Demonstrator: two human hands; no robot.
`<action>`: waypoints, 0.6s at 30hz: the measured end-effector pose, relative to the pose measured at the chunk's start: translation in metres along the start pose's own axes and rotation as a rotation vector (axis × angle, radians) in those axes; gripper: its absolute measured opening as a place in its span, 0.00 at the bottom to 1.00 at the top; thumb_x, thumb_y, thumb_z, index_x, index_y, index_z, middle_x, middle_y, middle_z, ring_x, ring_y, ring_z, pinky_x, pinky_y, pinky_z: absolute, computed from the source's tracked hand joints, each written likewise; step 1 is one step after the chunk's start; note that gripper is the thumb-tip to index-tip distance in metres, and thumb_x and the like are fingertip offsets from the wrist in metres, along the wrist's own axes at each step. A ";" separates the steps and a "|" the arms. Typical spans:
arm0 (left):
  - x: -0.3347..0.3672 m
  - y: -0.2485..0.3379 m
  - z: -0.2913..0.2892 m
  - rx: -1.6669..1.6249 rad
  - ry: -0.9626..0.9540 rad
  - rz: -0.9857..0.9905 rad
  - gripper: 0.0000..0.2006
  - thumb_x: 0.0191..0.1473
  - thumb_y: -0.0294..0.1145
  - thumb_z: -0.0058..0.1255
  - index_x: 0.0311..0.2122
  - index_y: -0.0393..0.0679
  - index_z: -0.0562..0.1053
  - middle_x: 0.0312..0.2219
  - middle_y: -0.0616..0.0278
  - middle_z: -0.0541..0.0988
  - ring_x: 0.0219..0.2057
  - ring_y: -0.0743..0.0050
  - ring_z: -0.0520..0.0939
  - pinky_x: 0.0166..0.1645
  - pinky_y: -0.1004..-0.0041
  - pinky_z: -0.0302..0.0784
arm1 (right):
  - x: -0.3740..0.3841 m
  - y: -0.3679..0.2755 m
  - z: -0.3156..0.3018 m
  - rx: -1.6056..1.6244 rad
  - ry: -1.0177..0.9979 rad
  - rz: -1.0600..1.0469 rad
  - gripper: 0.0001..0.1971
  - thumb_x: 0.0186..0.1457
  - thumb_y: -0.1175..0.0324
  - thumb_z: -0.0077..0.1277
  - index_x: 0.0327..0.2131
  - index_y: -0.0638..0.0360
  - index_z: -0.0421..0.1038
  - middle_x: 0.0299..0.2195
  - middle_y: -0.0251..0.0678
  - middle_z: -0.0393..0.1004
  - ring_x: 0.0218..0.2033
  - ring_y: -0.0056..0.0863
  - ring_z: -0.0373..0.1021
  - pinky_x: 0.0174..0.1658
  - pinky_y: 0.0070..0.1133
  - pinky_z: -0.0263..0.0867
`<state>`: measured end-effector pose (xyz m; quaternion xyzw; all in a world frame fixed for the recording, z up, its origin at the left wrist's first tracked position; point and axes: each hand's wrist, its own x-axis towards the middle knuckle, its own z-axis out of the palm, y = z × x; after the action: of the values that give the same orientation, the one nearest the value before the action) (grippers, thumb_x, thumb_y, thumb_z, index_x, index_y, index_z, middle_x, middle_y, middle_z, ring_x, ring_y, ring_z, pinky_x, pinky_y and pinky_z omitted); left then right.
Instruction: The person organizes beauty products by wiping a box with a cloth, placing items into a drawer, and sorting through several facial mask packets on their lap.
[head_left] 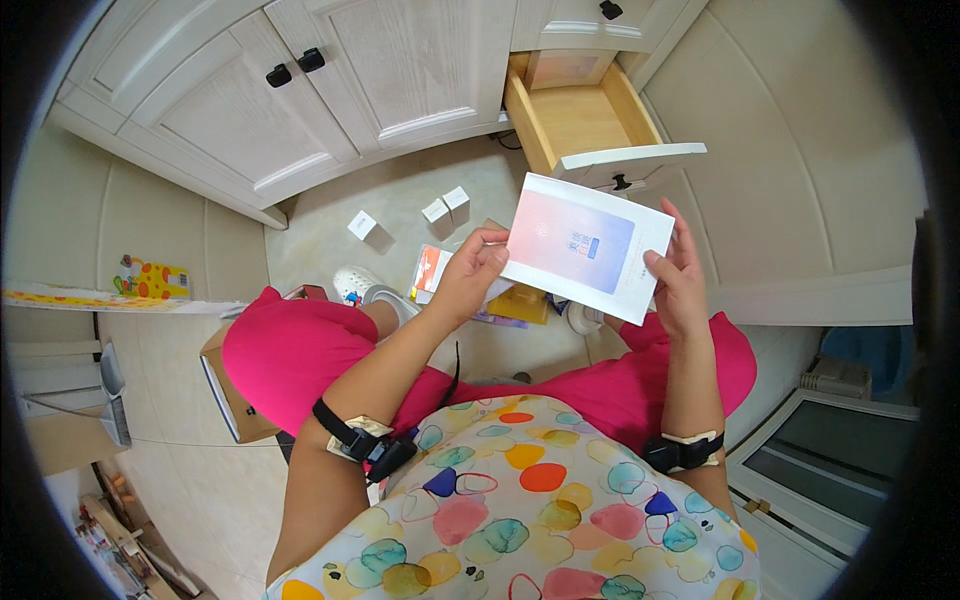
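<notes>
Above floor (310, 190), before open drawer (595, 115): gripping white-pink box (575, 245) in closed fingers of left hand (472, 270) and right hand (680, 282); apparently inspecting; next, support both ends.

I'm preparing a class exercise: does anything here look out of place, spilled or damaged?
Three small white boxes and mixed packages sit loose on the floor, looking untidy near the open drawer. I see no spill; the flat box between the left hand and right hand looks undamaged.
</notes>
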<state>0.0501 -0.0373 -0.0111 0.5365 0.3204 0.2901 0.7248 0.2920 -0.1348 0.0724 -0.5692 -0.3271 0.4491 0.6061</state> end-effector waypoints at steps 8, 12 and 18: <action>0.009 -0.020 -0.028 -0.126 0.276 -0.357 0.21 0.45 0.17 0.38 0.49 0.36 0.63 0.39 0.52 0.73 0.39 0.67 0.76 0.43 0.75 0.73 | 0.009 -0.008 -0.021 0.176 0.011 0.032 0.29 0.42 0.81 0.46 0.52 0.63 0.55 0.42 0.41 0.69 0.42 0.27 0.68 0.45 0.21 0.64; 0.015 -0.003 -0.033 -0.070 0.300 -0.319 0.18 0.44 0.14 0.40 0.44 0.34 0.66 0.39 0.54 0.74 0.37 0.68 0.77 0.42 0.76 0.73 | 0.022 -0.006 -0.022 0.053 -0.066 0.081 0.27 0.40 0.82 0.49 0.48 0.65 0.57 0.42 0.40 0.69 0.42 0.26 0.68 0.45 0.20 0.64; 0.021 0.037 -0.031 0.156 0.274 0.037 0.10 0.45 0.17 0.45 0.33 0.39 0.75 0.42 0.58 0.72 0.39 0.74 0.74 0.42 0.78 0.68 | 0.036 -0.022 0.002 -0.172 -0.343 0.008 0.27 0.39 0.79 0.55 0.46 0.62 0.61 0.39 0.34 0.68 0.39 0.22 0.67 0.43 0.20 0.64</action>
<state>0.0363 0.0059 0.0142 0.5523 0.4277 0.3482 0.6251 0.3074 -0.0997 0.0906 -0.5351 -0.4606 0.5125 0.4888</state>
